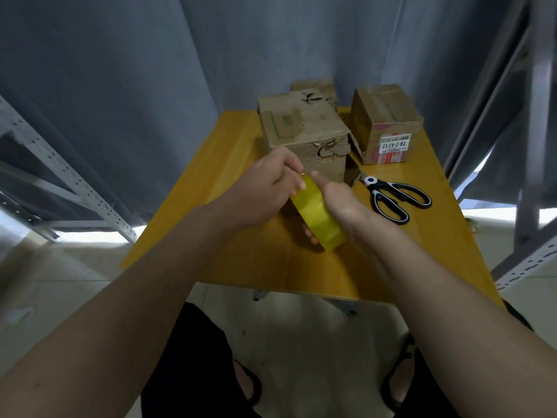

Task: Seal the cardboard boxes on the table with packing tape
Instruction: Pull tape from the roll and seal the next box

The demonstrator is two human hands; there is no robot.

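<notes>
One roll of yellow packing tape (319,212) is held above the near half of the counter (259,254), roughly at the centre of the view, tilted so its broad outer band faces up and toward the camera. The right hand (343,203) is closed around the roll from the 3 o'clock side, with its thumb lying along the upper edge and fingertips showing beneath the roll at 7 o'clock. The left hand (265,191) is closed at the roll's 11 o'clock edge, thumb and fingertips pinched together on the rim; whether a free tape end sits in that pinch cannot be determined.

Three cardboard boxes stand on the far half of the counter. The nearest box (304,131), at 12 o'clock from the roll, has a torn, ragged front face and worn top flaps. A second box (313,89) stands directly behind it, mostly hidden. The third box (385,122), at 1 o'clock, stands just beside the first, carries a red-and-white printed label on its near face, and has a tape strip along its top seam.

Black-and-white scissors (394,194) lie flat on the counter at 3 o'clock from the roll, handles toward the right edge, blades pointing at the nearest box.

Grey curtain fabric (150,86) hangs behind the counter, with perforated metal shelving uprights (69,176) at 9 o'clock.
</notes>
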